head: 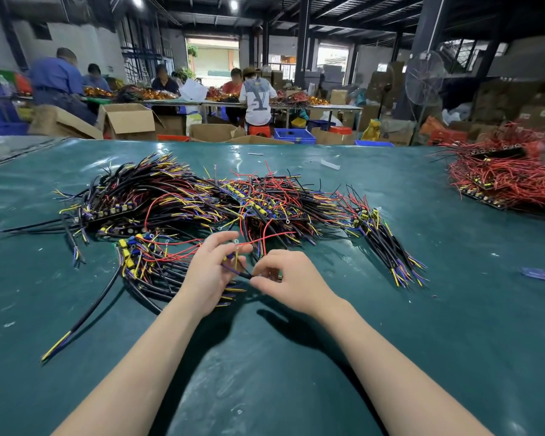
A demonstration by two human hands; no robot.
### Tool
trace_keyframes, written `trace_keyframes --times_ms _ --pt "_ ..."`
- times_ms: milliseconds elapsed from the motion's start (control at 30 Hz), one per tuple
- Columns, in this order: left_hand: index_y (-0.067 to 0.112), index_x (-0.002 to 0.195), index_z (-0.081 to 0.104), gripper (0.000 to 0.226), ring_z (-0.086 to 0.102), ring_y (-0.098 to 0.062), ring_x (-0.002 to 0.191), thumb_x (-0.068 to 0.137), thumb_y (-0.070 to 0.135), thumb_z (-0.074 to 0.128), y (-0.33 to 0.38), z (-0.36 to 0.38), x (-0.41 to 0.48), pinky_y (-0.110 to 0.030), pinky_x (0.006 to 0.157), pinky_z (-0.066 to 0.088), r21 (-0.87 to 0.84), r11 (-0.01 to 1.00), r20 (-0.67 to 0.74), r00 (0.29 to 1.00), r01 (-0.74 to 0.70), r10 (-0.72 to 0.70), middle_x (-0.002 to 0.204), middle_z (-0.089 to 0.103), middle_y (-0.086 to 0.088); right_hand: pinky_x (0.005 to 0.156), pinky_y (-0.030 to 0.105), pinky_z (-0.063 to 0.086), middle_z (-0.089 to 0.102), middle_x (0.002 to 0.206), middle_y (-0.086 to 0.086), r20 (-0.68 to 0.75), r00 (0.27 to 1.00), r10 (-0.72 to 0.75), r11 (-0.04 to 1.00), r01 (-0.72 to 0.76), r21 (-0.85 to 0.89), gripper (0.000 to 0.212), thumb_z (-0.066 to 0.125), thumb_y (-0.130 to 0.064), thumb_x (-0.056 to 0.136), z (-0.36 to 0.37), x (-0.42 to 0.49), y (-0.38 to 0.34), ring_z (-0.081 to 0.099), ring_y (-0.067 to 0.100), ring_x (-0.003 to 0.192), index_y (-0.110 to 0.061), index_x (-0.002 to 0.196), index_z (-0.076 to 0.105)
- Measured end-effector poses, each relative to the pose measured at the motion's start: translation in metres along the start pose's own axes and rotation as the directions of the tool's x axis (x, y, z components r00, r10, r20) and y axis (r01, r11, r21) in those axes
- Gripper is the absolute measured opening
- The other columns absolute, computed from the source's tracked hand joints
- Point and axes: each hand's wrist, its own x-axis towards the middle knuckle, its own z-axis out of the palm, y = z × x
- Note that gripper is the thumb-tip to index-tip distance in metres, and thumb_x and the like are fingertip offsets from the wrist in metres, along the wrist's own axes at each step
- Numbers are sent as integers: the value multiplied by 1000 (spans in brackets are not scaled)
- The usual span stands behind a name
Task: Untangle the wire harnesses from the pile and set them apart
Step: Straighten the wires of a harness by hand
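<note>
A big tangled pile of wire harnesses (233, 199) in black, red, yellow and purple spreads across the middle of the green table (422, 341). A smaller bunch of harnesses (145, 262) lies at the pile's near left. Just in front of the pile, my left hand (208, 275) pinches the purple and yellow wire ends of one harness (233, 267). My right hand (291, 283) pinches the black sheath of that same harness, right beside the left hand. A red wire with a ring terminal loops over my left fingers.
A separate heap of red wire harnesses (510, 177) sits at the far right. A screwdriver with a blue and red handle (541, 274) lies at the right edge. Several people work at tables (249, 103) in the background, among cardboard boxes and a standing fan (423, 80).
</note>
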Motion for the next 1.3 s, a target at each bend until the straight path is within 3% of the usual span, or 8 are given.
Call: trace_keyframes --times_ms 133,233,400,567,767,1033,1133,1300 --pt "16 89 41 17 52 -7 40 97 3 33 -1 -2 4 -23 46 50 -101 995 -51 999 -12 7 55 63 -3 56 22 39 60 69 4 47 986 161 912 -167 376 19 57 -20 90 -4 3 -3 48 12 56 -12 78 70" --pt "18 90 40 17 56 -5 44 95 3 36 -2 1 5 -21 46 46 -36 999 -18 1000 -26 25 54 64 2 58 24 37 57 62 -2 94 979 182 925 -203 320 17 60 -28 88 -1 3 -3 43 4 50 -23 72 64" --pt "24 98 44 27 56 -9 59 84 4 57 -8 1 5 -24 49 44 120 993 69 998 5 -13 75 61 0 50 24 20 31 50 -1 104 981 167 900 -194 390 35 63 -10 85 9 3 -8 25 8 49 -11 54 45" --pt "14 92 50 24 61 -13 71 85 -9 55 -13 -7 4 -17 58 54 243 970 52 998 -31 19 91 56 -11 48 23 30 44 56 2 -46 956 291 806 -219 549 27 64 2 79 5 4 -1 37 6 45 -16 64 52" --pt "11 92 53 19 62 -14 70 88 -7 50 -12 -3 3 -20 60 56 232 972 72 997 -37 21 88 57 -9 32 14 30 49 52 -2 80 956 283 673 -257 694 25 48 5 90 5 5 -3 41 1 32 -16 75 50" --pt "10 76 53 21 36 -1 34 89 -4 44 -8 5 -1 -11 31 22 307 952 74 997 13 -38 66 48 -3 40 13 40 62 54 0 359 887 291 -61 -357 932 33 39 -6 91 -10 7 -2 53 7 41 -10 65 59" --pt "10 73 50 20 33 -1 32 89 -1 45 -10 4 0 -10 31 21 368 929 26 999 34 -46 61 48 -2 52 17 51 66 64 2 237 940 245 37 -254 967 28 42 15 85 -5 7 -3 64 8 54 -9 85 58" --pt "13 64 45 27 30 -2 30 88 1 51 -13 2 -2 -12 31 22 444 894 -7 998 55 -58 55 46 -2 53 14 45 47 63 6 -25 968 251 464 -98 880 36 52 23 76 12 6 -4 50 3 51 -10 90 58"
